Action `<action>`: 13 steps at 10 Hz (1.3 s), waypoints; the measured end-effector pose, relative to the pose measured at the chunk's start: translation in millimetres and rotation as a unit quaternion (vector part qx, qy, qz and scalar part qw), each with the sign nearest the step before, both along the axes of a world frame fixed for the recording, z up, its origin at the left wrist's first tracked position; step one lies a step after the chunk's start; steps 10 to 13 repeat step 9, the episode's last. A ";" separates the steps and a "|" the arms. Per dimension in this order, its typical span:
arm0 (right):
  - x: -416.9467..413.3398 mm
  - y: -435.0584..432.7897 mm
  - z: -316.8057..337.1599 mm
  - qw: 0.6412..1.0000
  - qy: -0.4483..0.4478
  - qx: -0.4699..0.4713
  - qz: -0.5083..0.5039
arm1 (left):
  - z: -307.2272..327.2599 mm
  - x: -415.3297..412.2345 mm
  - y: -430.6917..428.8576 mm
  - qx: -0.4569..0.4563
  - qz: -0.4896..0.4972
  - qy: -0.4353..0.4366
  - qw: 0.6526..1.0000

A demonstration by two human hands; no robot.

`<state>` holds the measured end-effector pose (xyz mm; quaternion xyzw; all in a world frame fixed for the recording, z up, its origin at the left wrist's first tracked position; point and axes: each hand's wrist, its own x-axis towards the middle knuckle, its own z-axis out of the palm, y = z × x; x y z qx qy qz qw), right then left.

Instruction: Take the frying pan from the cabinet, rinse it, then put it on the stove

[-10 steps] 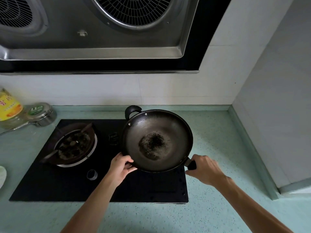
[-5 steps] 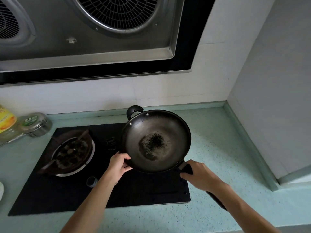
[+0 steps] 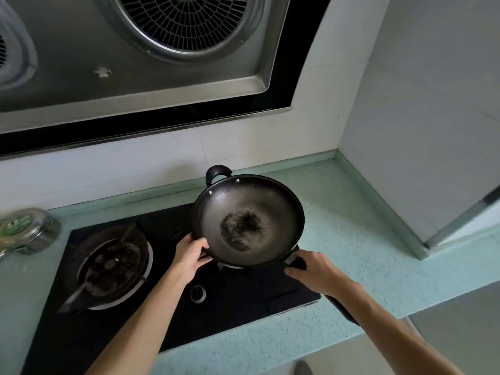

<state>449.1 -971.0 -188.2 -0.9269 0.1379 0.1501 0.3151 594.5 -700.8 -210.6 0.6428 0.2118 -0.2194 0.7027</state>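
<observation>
A dark round frying pan [image 3: 249, 220] with a worn grey inside and a black patch at its centre sits over the right burner of the black glass stove [image 3: 243, 299]. A small loop handle sticks out at its far rim. My left hand [image 3: 190, 255] grips the pan's near-left rim. My right hand [image 3: 315, 272] is wrapped around the long black handle, whose end pokes out under my forearm. The right burner is mostly hidden under the pan.
The left burner [image 3: 113, 266] is bare with a rusty pan support. A stove knob [image 3: 198, 294] sits at the front centre. A metal-lidded jar [image 3: 27, 231] stands at the left. The range hood [image 3: 135, 63] hangs above. A white wall closes off the right.
The pan has stayed over the right burner with both hands on it. My right hand slid a little closer to the pan along the handle. The view tilted and shifted.
</observation>
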 end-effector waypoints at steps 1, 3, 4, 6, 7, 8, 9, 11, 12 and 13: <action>-0.8 11.0 3.5 0.999 0.007 -0.051 0.006 | -14.0 -3.2 6.1 -0.008 -0.011 0.016 1.000; -14.7 22.0 11.7 0.987 0.000 -0.158 -0.005 | -13.6 -1.3 12.5 -0.004 -0.039 0.009 0.999; -31.9 26.9 15.6 0.981 -0.043 -0.189 -0.027 | -12.6 -1.6 18.1 0.023 -0.048 0.000 0.999; -81.5 32.4 25.7 0.966 -0.078 -0.235 -0.077 | -5.9 -19.8 33.9 0.120 -0.116 -0.029 0.986; -107.8 37.9 27.8 0.961 -0.099 -0.234 -0.109 | 4.0 -38.3 35.8 0.146 -0.178 -0.049 0.972; -140.3 50.8 35.7 0.957 -0.122 -0.231 -0.129 | 11.0 -65.4 38.3 0.173 -0.252 -0.053 0.950; -169.3 61.9 41.2 0.949 -0.135 -0.247 -0.146 | 18.5 -91.4 39.8 0.219 -0.299 -0.109 0.922; -169.3 61.9 41.2 0.949 -0.135 -0.247 -0.146 | 18.5 -91.4 39.8 0.219 -0.299 -0.109 0.922; -169.3 61.9 41.2 0.949 -0.135 -0.247 -0.146 | 18.5 -91.4 39.8 0.219 -0.299 -0.109 0.922; -169.3 61.9 41.2 0.949 -0.135 -0.247 -0.146 | 18.5 -91.4 39.8 0.219 -0.299 -0.109 0.922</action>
